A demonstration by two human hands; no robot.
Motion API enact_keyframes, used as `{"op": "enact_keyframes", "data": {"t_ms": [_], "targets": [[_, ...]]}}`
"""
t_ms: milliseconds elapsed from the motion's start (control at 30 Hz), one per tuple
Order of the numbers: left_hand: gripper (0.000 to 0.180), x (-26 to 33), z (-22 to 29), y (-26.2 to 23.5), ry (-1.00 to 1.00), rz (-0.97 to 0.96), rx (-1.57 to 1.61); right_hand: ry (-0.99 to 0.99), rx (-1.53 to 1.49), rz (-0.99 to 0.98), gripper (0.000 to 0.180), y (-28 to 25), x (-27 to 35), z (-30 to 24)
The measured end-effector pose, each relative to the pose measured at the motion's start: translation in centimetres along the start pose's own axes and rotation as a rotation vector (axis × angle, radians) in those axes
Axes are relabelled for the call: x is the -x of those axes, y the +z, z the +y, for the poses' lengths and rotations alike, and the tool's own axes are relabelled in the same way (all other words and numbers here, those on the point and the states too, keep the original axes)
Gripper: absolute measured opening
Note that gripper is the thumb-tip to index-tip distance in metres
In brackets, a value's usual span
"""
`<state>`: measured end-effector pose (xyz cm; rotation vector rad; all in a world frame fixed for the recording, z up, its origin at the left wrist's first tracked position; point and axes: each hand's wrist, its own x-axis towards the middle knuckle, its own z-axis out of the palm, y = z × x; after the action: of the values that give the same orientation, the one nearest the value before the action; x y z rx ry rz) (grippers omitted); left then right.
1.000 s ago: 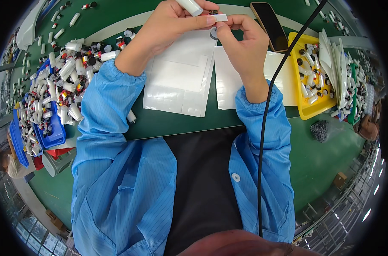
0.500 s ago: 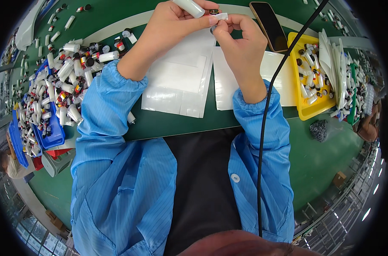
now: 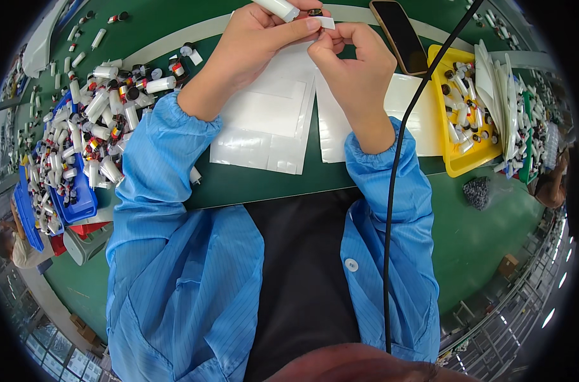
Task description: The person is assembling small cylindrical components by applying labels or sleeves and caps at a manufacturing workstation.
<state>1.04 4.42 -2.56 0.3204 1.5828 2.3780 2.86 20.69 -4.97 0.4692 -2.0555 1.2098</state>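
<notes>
Looking down on the green table (image 3: 251, 184), we find the left hand (image 3: 248, 38) closed around a white cylinder (image 3: 276, 7) at the top of the view, with a dark-ended piece (image 3: 315, 12) beside its fingertips and its thumb on a white tab (image 3: 327, 23). We judge that the cylinder lies back in the grasp so that the fingertips are free for the smaller parts. The right hand (image 3: 359, 67) bends in opposite, thumb and forefinger just below the tab; we cannot tell whether they pinch anything. Bringing the 2 hands fingertip to fingertip probably steadies so slight a part. Nearer the body lie 2 white sheets, a left sheet (image 3: 257, 124) and a right sheet (image 3: 334, 127), flat and partly under the forearms. The heap of white cylinders (image 3: 98, 105) and the yellow tray (image 3: 444, 127) flank the arms, presumably for easy reach; the phone (image 3: 399, 37) rests between tray and right hand, apparently aside.
</notes>
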Motion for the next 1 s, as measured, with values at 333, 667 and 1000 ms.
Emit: {"op": "enact_keyframes", "data": {"t_ms": [333, 667, 1000], "targets": [[0.028, 0.2, -0.3, -0.7, 0.02, -0.063, -0.019, 0.387, -0.381, -0.192, 0.025, -1.2, -0.8, -0.2], [0.039, 0.5, -0.2, -1.3, 0.055, -0.066, -0.062, 0.984, -1.183, -0.371, 0.032, -0.6, -1.9, 0.3], [0.046, 0.3, 15.3, -18.9, 0.087, 0.452, -1.618, 0.119, 0.088, -0.811, 0.023, -2.9, 0.3, -3.5]]}}
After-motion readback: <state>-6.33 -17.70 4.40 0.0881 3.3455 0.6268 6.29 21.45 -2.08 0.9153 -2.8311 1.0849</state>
